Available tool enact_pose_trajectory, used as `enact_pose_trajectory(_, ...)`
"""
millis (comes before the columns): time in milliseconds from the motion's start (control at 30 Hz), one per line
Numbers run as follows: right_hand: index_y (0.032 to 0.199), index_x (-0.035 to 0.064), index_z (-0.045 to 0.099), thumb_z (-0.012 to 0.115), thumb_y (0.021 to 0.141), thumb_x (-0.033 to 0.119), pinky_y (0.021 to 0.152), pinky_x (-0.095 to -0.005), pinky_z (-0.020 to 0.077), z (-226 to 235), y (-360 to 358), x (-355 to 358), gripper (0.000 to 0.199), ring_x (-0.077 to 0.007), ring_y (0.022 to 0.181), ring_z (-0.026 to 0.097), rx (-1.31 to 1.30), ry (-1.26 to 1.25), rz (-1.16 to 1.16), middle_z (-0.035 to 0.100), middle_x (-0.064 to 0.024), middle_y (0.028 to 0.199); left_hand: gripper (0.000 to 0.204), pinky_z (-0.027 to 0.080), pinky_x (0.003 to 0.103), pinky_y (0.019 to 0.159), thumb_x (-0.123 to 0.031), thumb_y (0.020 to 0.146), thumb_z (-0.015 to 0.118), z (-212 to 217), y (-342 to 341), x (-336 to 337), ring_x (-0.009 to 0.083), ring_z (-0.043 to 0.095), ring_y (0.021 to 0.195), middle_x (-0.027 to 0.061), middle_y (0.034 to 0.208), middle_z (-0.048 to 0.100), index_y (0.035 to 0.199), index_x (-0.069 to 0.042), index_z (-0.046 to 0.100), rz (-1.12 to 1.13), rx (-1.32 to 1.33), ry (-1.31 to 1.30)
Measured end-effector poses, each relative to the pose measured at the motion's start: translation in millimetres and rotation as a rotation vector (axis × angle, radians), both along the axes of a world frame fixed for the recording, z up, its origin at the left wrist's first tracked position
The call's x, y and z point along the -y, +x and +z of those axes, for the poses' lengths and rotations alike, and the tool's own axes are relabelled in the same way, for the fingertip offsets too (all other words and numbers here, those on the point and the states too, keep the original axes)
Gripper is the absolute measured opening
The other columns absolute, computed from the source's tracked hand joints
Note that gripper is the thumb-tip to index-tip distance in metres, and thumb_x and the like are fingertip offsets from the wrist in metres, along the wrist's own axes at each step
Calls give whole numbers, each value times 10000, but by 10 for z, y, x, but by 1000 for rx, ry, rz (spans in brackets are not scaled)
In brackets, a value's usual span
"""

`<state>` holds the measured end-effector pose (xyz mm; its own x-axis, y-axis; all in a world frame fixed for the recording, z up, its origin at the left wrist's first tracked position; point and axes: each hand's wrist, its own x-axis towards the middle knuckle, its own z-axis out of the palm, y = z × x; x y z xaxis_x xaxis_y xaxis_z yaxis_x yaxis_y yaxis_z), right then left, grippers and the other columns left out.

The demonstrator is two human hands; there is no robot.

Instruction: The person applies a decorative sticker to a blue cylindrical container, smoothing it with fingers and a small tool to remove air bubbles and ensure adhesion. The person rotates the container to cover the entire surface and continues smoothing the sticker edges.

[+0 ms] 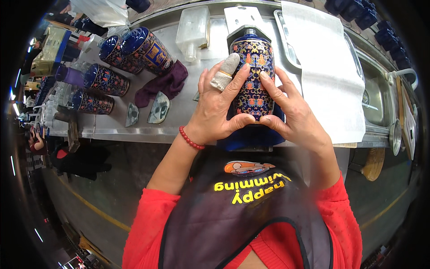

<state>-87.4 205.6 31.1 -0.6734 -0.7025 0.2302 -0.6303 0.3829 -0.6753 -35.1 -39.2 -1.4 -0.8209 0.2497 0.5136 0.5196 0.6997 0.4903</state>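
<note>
A dark blue ceramic bottle [253, 85] with a dense pattern of coloured flowers and scrolls lies on its back, neck pointing away from me. My left hand [216, 101] presses along its left side, with the thumb at the near end. A whitish cloth cover [226, 74] wraps one finger of that hand. On the other side my right hand [290, 105] holds the bottle, fingers on the patterned surface and thumb close to the left one. Behind the neck stands a metal holder [251, 30]. The bottle's underside is hidden.
Left on the metal table [112, 131] are several similar bottles [152, 51], a purple cloth [165, 85] and patterned pieces [159, 107]. A clear plastic container [192, 29] stands farther back. White paper [331, 80] covers a tray [286, 40] at right, beside a sink [376, 101].
</note>
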Motion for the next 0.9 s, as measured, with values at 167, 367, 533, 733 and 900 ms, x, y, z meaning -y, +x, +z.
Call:
enact_pose_trajectory(167,1552,143,479,809,875,380,1070,-483,487,4,4,7,789,-521,1334,511,-29,13,-2,347,-367,1556,975,110,624,1205,-748,888,587,11,16,-15,423,302,1484,209,1618,383,1624,-145,370,15,15,-31)
enact_pose_trajectory(367,1575,101,442,822,864,372,1060,-473,500,-20,6,0,850,-391,1228,600,-69,21,-4,312,-277,1619,994,106,629,1207,-748,878,601,14,0,-3,429,306,1483,216,1624,364,1626,-138,361,-12,13,-21)
enact_pose_trajectory(533,1578,86,431,826,863,355,1059,-468,502,-26,3,-15,860,-384,1235,598,-34,38,6,298,-275,1625,1010,113,638,1204,-758,882,582,16,7,-29,439,316,1476,224,1624,356,1628,-119,345,1,11,-21)
enact_pose_trajectory(733,1583,90,424,835,856,332,1038,-454,515,-26,7,-10,869,-357,1179,612,-18,14,11,294,-270,1627,1028,124,634,1204,-773,901,538,-23,36,-34,446,337,1457,246,1597,385,1622,-69,330,9,-12,0)
enact_pose_trajectory(900,1584,94,423,842,847,314,1027,-455,517,-36,1,-10,875,-354,1162,613,-44,14,9,292,-270,1629,1039,128,641,1203,-816,927,414,-141,336,-174,429,325,1454,242,1582,409,1608,-35,343,128,-47,-49)
